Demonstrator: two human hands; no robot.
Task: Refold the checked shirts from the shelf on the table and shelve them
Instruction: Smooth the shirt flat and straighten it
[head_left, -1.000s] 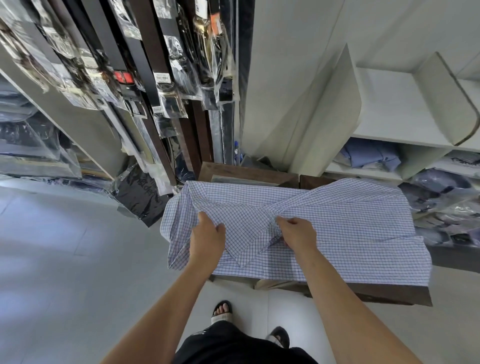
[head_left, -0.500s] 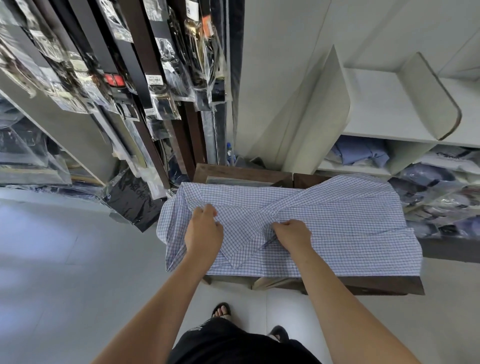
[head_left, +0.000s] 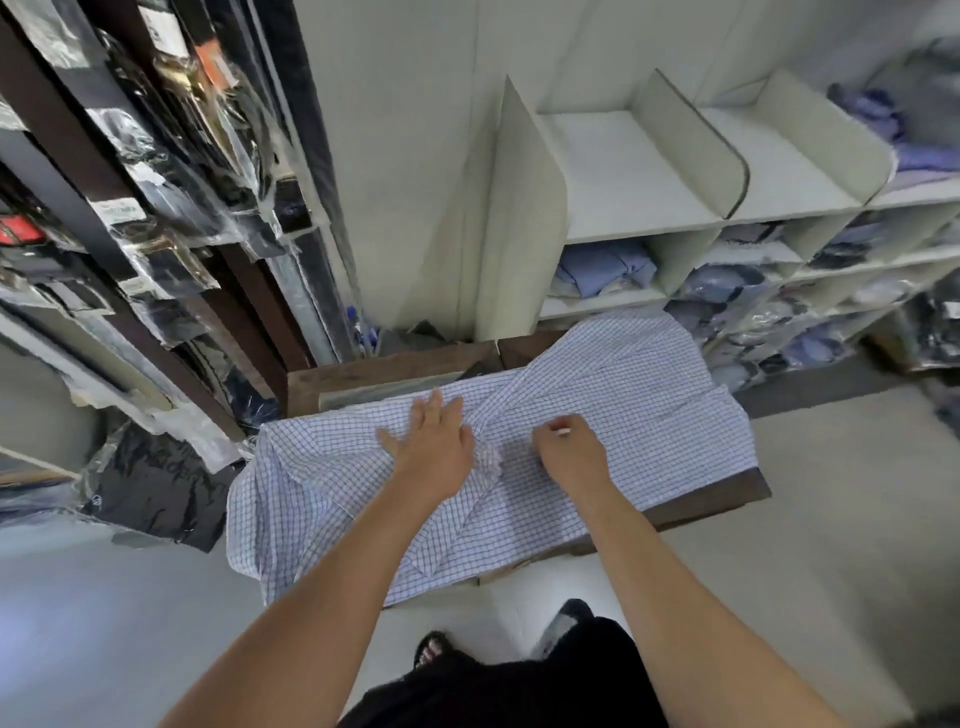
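A blue-and-white checked shirt lies spread over the dark wooden table, its left part hanging off the table's left end. My left hand lies flat on the cloth near the middle, fingers straight and spread. Just to its right, my right hand has curled fingers pinching a bunched ridge of the fabric. The white shelf unit stands behind the table, its top compartments bare.
Lower shelf compartments hold folded blue shirts and bagged garments. On the left hang belts in plastic sleeves. A black bag leans by the table's left end. My sandalled feet stand on the pale floor.
My left hand has let go of the fabric, moved right and up, and opened flat on the shirt. The right hand still pinches the cloth. The view has swung right.
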